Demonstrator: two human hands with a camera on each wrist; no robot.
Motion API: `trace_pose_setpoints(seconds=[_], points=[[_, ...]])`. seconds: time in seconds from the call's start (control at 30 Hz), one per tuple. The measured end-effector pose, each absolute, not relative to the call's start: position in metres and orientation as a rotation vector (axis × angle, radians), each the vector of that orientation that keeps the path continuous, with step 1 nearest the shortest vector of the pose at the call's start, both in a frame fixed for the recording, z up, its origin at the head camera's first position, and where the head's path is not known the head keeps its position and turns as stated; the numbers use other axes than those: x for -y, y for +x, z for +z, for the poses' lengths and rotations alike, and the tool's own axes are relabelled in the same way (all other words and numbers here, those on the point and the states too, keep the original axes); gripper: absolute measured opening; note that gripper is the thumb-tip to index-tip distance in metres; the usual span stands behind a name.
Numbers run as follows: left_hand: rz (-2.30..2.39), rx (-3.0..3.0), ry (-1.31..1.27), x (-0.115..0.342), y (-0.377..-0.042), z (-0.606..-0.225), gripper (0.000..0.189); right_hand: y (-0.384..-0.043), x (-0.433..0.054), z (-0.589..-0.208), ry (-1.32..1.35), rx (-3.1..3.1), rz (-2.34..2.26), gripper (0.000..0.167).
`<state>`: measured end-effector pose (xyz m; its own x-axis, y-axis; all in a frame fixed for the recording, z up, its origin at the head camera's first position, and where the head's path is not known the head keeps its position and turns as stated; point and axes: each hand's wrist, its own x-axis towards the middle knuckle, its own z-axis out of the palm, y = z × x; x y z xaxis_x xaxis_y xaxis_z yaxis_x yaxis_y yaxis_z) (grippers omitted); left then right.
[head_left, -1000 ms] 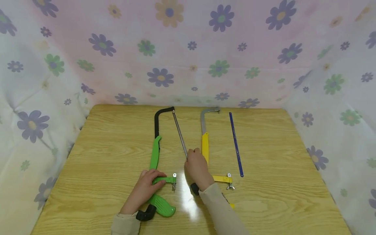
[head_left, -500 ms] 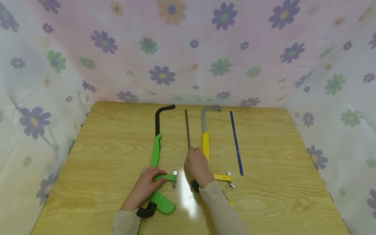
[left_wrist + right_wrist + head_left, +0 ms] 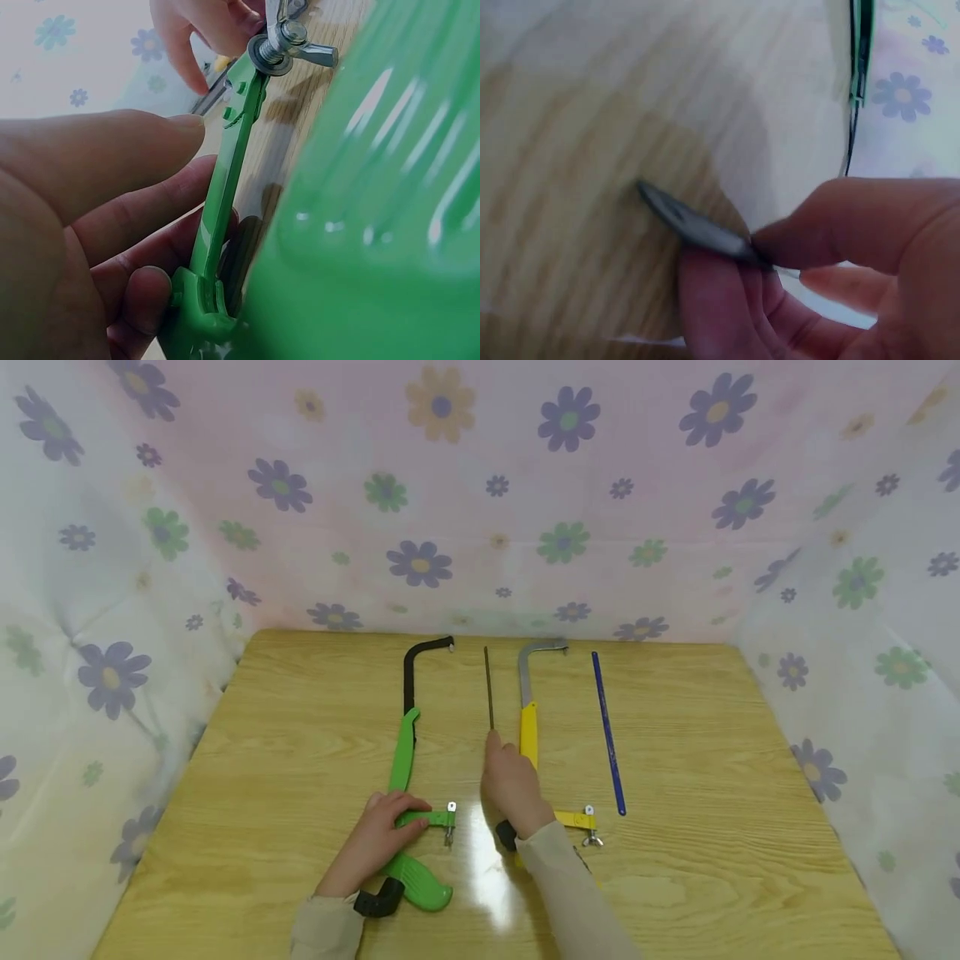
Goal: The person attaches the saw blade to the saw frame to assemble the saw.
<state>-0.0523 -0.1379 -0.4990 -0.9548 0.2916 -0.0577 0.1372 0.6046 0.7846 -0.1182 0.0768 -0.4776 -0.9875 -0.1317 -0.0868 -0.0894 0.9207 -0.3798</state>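
A green hacksaw frame point(image 3: 402, 764) with a black far arm lies at the left of the table. My left hand point(image 3: 382, 839) holds its green near arm point(image 3: 225, 180), thumb on one side and fingers on the other. A wing nut point(image 3: 274, 54) sits at that arm's end. My right hand point(image 3: 514, 785) pinches the near end of a thin grey hacksaw blade point(image 3: 489, 689) between thumb and fingers. In the right wrist view the blade's end point(image 3: 697, 232) sticks out from the pinch. The blade points away from me, between the two frames.
A yellow hacksaw frame point(image 3: 528, 735) with a grey far arm lies partly under the right forearm. To its right is a loose blue hacksaw blade point(image 3: 609, 735). Flowered cloth point(image 3: 495, 510) walls the wooden table point(image 3: 697, 760) at the back and sides.
The grey blade's far end has swung right, away from the black arm's tip of the green frame. The blade now looks thinner, turned more on edge. The left hand keeps its hold.
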Motion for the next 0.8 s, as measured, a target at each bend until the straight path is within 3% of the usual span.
trace_pose_setpoints(seconds=[0.17, 0.37, 0.8], points=[[1.263, -2.625, 0.359, 0.135, -0.052, -0.501, 0.018, -0.119, -0.093, -0.477, -0.07, -2.683, -0.996, 0.059], [1.252, -2.663, 0.328, 0.136, -0.051, -0.501, 0.016, -0.115, -0.101, -0.479, 0.001, -2.343, -1.439, 0.051], [1.293, -2.624, 0.28, 0.138, -0.054, -0.499, 0.018, -0.118, -0.1, -0.488, -0.013, -2.11, -1.677, 0.041]])
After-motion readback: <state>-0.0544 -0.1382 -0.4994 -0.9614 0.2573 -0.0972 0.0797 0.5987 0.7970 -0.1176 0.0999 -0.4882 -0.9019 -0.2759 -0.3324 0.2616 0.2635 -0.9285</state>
